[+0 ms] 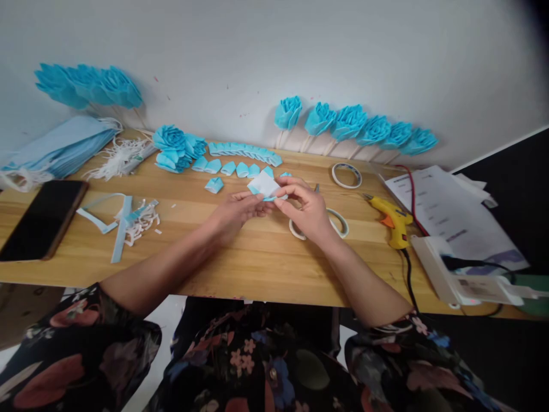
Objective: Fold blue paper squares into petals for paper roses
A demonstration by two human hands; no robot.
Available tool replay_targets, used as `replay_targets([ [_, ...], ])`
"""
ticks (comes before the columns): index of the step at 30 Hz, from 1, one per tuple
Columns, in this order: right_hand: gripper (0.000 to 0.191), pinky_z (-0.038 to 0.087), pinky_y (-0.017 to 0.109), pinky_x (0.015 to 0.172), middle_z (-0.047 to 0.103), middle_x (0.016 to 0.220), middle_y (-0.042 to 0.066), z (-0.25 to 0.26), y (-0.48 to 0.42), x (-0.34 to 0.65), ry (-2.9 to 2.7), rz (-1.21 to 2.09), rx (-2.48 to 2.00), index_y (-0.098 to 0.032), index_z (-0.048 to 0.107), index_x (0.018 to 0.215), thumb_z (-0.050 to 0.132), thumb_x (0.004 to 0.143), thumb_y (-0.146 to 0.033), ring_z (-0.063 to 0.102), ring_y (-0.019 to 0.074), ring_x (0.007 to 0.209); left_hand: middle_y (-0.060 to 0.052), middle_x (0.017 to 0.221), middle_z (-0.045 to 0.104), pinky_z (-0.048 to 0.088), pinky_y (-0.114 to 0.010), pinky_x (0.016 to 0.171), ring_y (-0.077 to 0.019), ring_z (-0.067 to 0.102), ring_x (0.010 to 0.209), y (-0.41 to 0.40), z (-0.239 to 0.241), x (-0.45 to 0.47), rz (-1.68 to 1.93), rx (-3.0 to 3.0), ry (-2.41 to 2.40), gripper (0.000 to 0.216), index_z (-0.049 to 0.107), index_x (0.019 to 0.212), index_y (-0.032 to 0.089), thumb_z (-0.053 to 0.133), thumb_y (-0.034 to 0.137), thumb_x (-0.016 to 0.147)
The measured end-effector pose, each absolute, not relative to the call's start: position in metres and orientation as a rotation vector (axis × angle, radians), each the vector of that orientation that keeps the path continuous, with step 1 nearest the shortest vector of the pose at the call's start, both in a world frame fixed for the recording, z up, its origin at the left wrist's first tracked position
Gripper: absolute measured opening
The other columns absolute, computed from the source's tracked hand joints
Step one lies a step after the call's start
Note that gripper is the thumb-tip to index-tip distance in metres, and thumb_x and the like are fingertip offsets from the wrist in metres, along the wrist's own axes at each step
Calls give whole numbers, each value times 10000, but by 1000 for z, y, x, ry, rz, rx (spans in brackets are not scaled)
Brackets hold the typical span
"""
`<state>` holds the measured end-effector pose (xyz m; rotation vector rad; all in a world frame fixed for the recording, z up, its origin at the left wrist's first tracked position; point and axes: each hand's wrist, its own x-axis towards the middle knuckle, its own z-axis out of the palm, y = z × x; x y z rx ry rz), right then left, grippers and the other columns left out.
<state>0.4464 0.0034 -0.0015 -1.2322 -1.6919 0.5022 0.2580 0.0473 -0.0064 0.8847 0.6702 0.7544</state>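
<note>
Between both hands is a blue-and-white fabric square [265,184] with its white side facing up and some blue edges folded in. My left hand [240,209] pinches its lower left side. On the right edge, my right hand [303,207] grips with thumb and fingers. Just beyond lie several folded blue petals [229,167] in a row, and one single petal [214,185] sits nearer. A strip of overlapping petals [244,151] is behind them. Scissors [343,223] lie under and beside my right hand, partly hidden.
Blue fabric flowers on sticks [351,122] lean on the wall. At right are a tape roll [346,175], a yellow glue gun [395,220], papers [454,212] and a power strip [437,269]. At left are face masks [72,146], scraps [124,226] and a phone [43,220].
</note>
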Motion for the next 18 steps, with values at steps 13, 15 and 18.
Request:
replay_targets([
  [13, 417, 413, 594, 1121, 540, 1460, 1, 1, 6, 453, -2158, -1, -1057, -381, 605, 1239, 615, 898, -142, 453, 289, 1394, -70, 902, 779, 488, -356, 943, -192, 710, 906, 48, -11, 257, 729, 759, 583, 126, 766, 880, 147, 762, 257, 818],
  [15, 324, 396, 597, 1129, 570, 1426, -23, 1, 6, 453, -2141, 54, -1083, -378, 666, 1123, 631, 890, -155, 459, 293, 1383, -62, 898, 777, 485, -353, 943, -181, 706, 889, 47, -9, 257, 727, 786, 581, 121, 769, 850, 153, 777, 267, 809],
  [18, 170, 370, 594, 1144, 603, 1378, -28, 2, 5, 452, -2082, 159, -1130, -359, 715, 980, 677, 881, -226, 478, 297, 1359, -60, 909, 778, 477, -363, 961, -182, 704, 908, 45, -7, 257, 737, 838, 585, 148, 774, 846, 164, 793, 303, 801],
])
